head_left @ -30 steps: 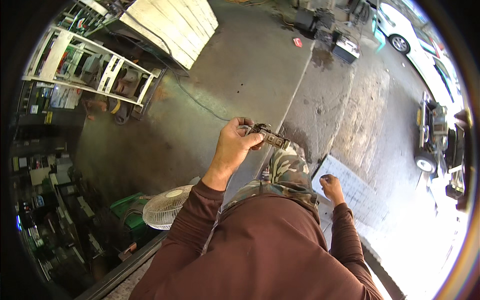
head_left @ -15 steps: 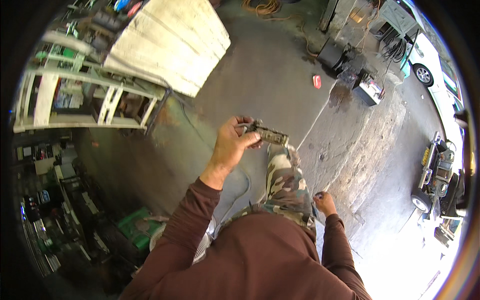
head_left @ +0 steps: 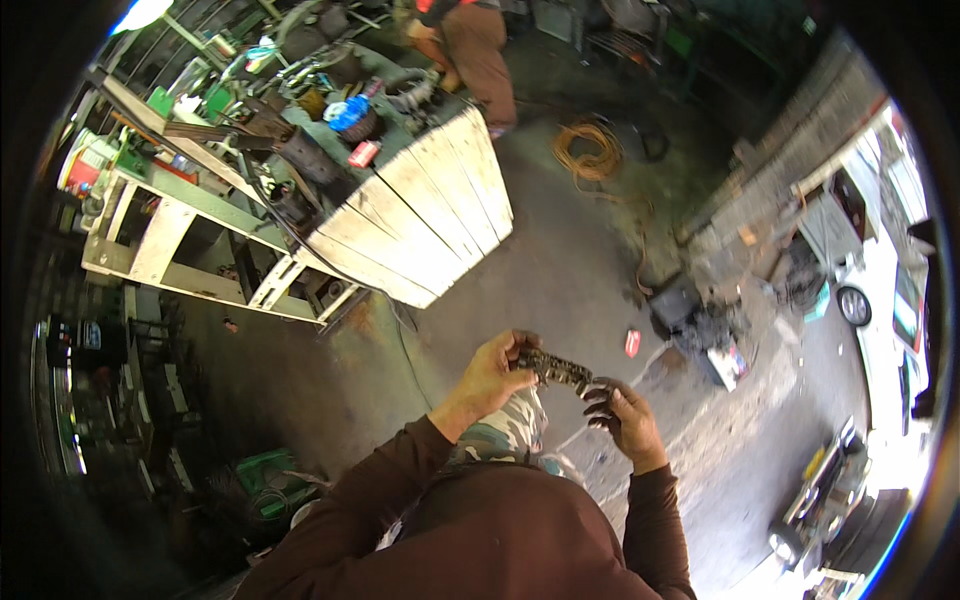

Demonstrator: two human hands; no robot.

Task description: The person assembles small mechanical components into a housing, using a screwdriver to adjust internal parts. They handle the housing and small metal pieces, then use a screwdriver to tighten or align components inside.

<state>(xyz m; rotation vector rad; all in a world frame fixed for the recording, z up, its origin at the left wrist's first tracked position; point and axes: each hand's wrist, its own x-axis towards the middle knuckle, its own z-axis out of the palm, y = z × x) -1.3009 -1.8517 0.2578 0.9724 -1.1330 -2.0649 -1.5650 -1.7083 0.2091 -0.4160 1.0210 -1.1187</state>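
Observation:
My left hand (head_left: 492, 380) is closed round one end of a long, narrow, greasy metal engine part (head_left: 556, 370), thumb on the near side. Notches and rounded recesses run along its brownish face. At the other end of the part is my right hand (head_left: 630, 425), its blackened fingers curled beside the tip. Whether those fingers touch the metal, or pinch something small, I cannot make out. Both hands are held out in front of my body, above my camouflage trousers (head_left: 490, 440).
A workbench with a white plank side (head_left: 425, 215) stands ahead left, loaded with tools and parts. Another person (head_left: 475, 55) is beyond it. A coiled orange hose (head_left: 588, 152), a red box (head_left: 632, 343) and dark machinery (head_left: 690, 310) lie on the floor. A white car (head_left: 880, 310) is at right.
My right hand has come up from beside my leg to the free end of the metal part. The view has shifted, showing more of the workbench and the other person.

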